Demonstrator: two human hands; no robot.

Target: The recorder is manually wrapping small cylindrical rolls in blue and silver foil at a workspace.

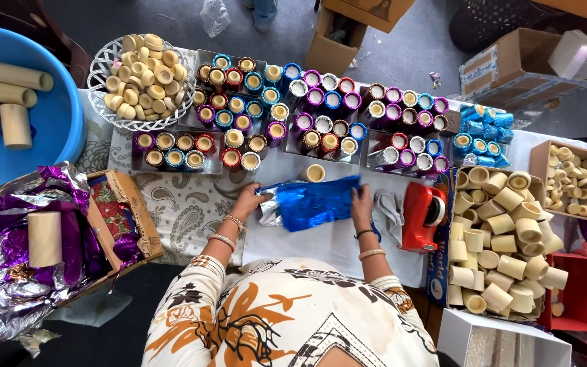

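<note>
Blue shiny foil sheet (317, 201), mid frame, looks thin, light and crinkly. Left hand (248, 202) and right hand (361, 202) pinch its side edges on the counter (327, 241).

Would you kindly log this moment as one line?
left hand: holds shiny blue foil sheet | right hand: holds sheet's other end | bare beige cardboard tube: beyond foil

Blue tub (49, 136) cut by left edge; foil (314, 202) hides fingertips.
</note>
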